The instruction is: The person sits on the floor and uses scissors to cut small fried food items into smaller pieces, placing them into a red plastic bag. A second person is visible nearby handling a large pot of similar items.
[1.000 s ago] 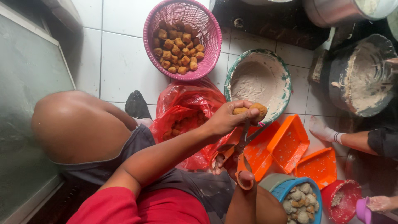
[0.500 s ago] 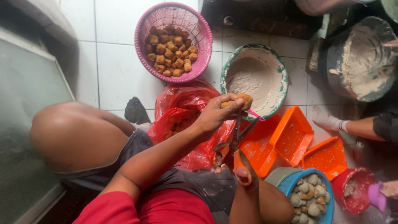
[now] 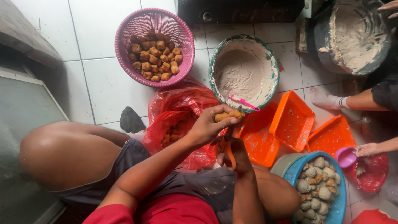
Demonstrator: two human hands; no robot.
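Observation:
My left hand (image 3: 206, 127) grips a brown piece of fried tofu (image 3: 229, 115) just below the rim of a green-edged bowl (image 3: 215, 85) smeared with pale paste. Right under it, my right hand (image 3: 237, 154) holds orange-handled scissors (image 3: 227, 152), their blades pointing up at the tofu. Both hands hover over my lap, beside a red plastic bag (image 3: 176, 108) that holds more fried pieces. A pink spoon (image 3: 245, 103) rests on the bowl's near rim.
A pink basket (image 3: 124, 31) of fried tofu stands on the white tiles. Orange trays (image 3: 292, 122) lie to the right, near a blue basin (image 3: 340, 203) of filled pieces. Another person's socked foot (image 3: 326, 99) and hand (image 3: 367, 149) with a purple cup (image 3: 345, 157) sit beside a red bowl (image 3: 375, 174). A paste-coated pot (image 3: 352, 37) stands far right.
My hands stay together with the tofu and scissors; the view has shifted slightly. The other person's hand with the purple cup has come in by the red bowl.

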